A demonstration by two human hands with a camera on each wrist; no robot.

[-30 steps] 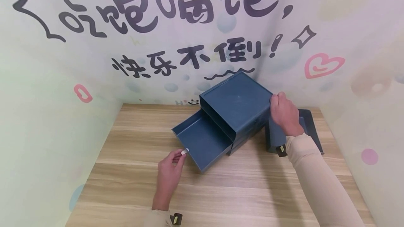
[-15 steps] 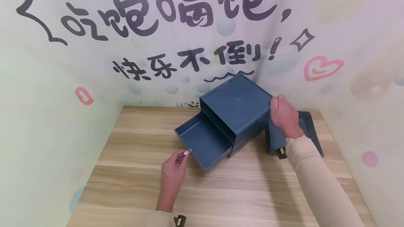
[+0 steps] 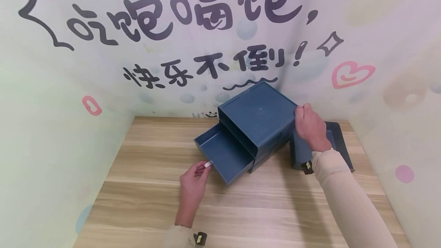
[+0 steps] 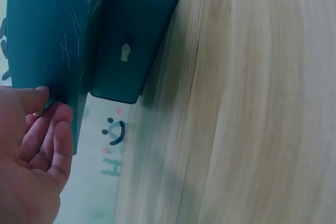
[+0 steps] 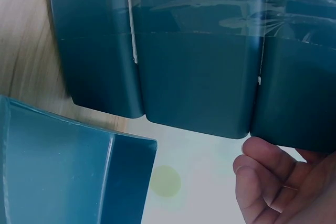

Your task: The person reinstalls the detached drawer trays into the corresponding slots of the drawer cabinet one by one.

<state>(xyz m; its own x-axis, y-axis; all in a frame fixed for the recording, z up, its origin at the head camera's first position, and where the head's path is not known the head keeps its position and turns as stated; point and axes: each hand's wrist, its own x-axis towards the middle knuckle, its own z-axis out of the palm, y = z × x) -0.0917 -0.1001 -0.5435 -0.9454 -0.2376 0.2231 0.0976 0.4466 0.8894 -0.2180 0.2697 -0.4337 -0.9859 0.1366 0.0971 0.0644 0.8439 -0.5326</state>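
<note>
A dark blue drawer cabinet stands at an angle near the back wall. Its pulled-out drawer juts toward the front left, below a dark open slot at the top. My left hand pinches the small white knob on that drawer's front between thumb and fingers. In the left wrist view, a lower drawer with a white knob sits beside the pulled-out one. My right hand grips the cabinet's rear right top edge. In the right wrist view, its curled fingers touch the edge of the top tier.
A separate blue drawer or tray lies on the wooden table to the right, partly hidden behind the right forearm. Clear tape spans the cabinet's tiers. A printed cloth wall stands close behind.
The drawer has slid a little further into the cabinet, and my left hand has moved right along with it. My right hand keeps its grip on the cabinet edge.
</note>
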